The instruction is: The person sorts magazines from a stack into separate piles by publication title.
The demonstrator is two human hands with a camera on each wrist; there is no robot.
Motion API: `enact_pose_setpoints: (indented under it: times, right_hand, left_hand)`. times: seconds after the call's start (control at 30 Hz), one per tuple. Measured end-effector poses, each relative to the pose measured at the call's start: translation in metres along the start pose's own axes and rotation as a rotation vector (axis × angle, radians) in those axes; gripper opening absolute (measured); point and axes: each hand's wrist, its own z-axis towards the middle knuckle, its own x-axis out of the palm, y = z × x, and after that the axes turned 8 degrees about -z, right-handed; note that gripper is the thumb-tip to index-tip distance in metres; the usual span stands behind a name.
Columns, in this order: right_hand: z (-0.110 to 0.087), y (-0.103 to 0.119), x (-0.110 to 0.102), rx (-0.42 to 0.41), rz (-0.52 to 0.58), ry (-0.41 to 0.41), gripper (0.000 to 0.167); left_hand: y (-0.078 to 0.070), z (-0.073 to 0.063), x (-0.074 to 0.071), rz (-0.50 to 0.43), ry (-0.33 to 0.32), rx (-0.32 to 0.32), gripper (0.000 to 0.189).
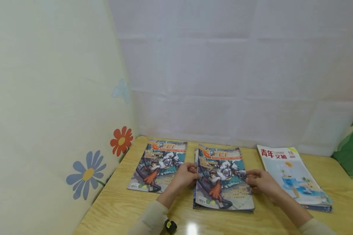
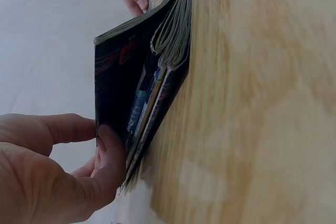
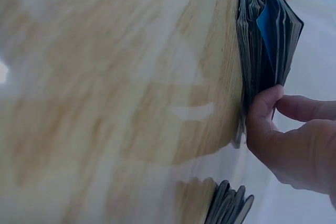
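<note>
A comic-style magazine [image 1: 220, 178] with an orange title lies on top of a stack in the middle of the table. My left hand [image 1: 186, 175] pinches its left edge, and my right hand [image 1: 262, 182] pinches the right edge. Seen from the left wrist, this top magazine [image 2: 113, 77] is raised at an angle from the pile [image 2: 173, 40] under it, with the fingers of the left hand [image 2: 68, 177] at its edge. The right wrist view shows the right hand [image 3: 299, 135] with thumb and forefinger on the raised magazine [image 3: 286, 40]. Most lower covers are hidden.
Left of the stack, a magazine [image 1: 156, 169] with the same cover lies flat on the wooden table [image 1: 111, 209]. To the right is another pile, topped by a white-and-blue magazine [image 1: 294, 179]. A black object [image 1: 170, 226] sits by the left sleeve. White cloth [image 1: 194, 81] hangs behind.
</note>
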Motion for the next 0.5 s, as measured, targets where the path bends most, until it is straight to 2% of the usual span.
enact_pose_setpoints:
  times: [0.13,0.3,0.5]
  right_hand:
    - [-0.002,0.000,0.001,-0.016,-0.006,-0.006,0.047]
    - [-0.004,0.003,0.000,-0.088,-0.015,-0.013,0.048]
    - [-0.007,0.009,0.002,-0.146,0.024,0.023,0.047]
  left_hand:
    - [0.000,0.000,-0.003,-0.026,0.008,-0.007,0.048]
    - [-0.003,-0.002,-0.009,-0.050,0.021,0.009,0.049]
    - [-0.007,-0.006,-0.016,-0.106,0.027,0.024,0.052]
